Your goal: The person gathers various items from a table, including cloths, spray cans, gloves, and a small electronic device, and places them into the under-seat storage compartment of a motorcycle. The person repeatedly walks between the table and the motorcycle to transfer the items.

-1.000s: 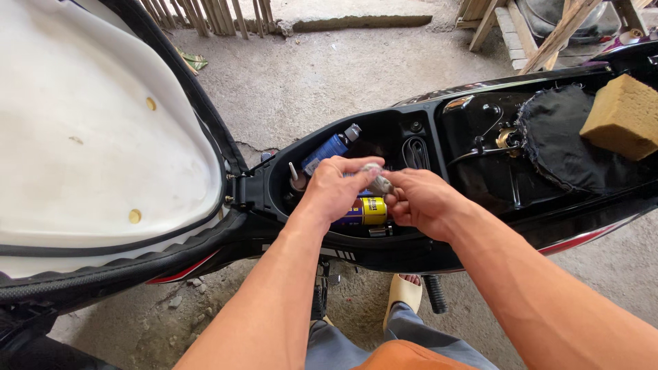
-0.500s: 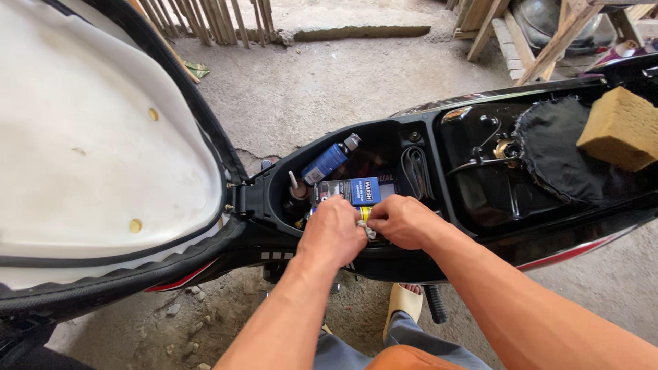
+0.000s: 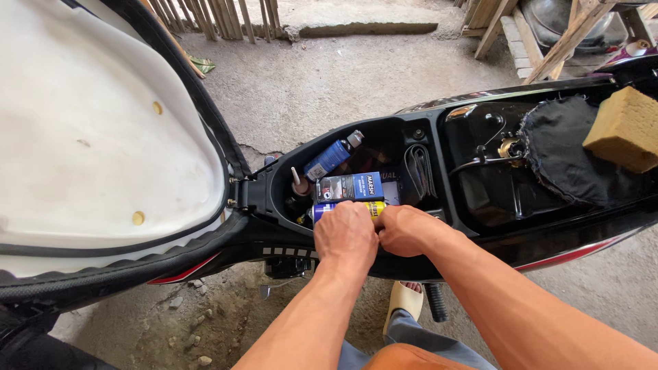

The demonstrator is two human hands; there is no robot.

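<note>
My left hand (image 3: 346,236) and my right hand (image 3: 406,229) are pressed together, fingers curled, at the near rim of a black scooter's under-seat compartment (image 3: 273,188). The small grey wad seen between them earlier is now hidden under the fingers. Just beyond my knuckles lies a yellow and blue can (image 3: 373,206). Behind it sits a blue and black box (image 3: 351,186), and further back a blue spray can (image 3: 327,159) and a small nozzle bottle (image 3: 296,181).
The raised seat's white underside (image 3: 103,137) fills the left. A looped black cord (image 3: 416,171) lies in the compartment. To the right, a black cloth (image 3: 562,154) and a tan sponge (image 3: 625,129) rest on the frame. Concrete floor and wooden slats (image 3: 219,17) lie beyond.
Both hands came down and towards me, from above the compartment to its near rim. The grey wad, visible between the fingers before, is now covered. The box is uncovered.
</note>
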